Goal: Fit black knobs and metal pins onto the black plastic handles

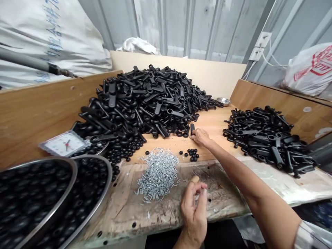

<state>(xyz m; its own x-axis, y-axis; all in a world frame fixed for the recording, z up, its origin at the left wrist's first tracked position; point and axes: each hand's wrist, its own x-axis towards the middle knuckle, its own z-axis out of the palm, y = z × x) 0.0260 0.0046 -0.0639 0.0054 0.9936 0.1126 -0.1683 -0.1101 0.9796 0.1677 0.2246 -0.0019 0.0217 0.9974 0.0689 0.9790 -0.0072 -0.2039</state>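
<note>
Black lever [192, 128] lies at the front edge of a large heap of similar levers [150, 100] on the worktop [212, 121], at the fingertips of the right hand [200, 137]. The step in hand looks like taking this one piece from beside the heap. The right grip meets its near end, but the fingers cover that end, so I cannot tell whether they are clamped on it or only touching.

The next move seems to call for a secure pinch and a clean lift that leaves the neighbouring pieces alone. The left hand [193, 209] hangs nearer the body, beside a pile of metal pins [158, 174], its fingers curled loosely. Its thumb and fingertips come close together, and whether a pin sits between them I cannot tell. A few small black knobs [193, 155] lie between the hands.

Hard to make out: the inside of the left palm, and the lower layers of the large heap and of a smaller heap [269, 138] on the right. Two metal-rimmed basins [111, 173] of black parts are cut off at the lower left.
</note>
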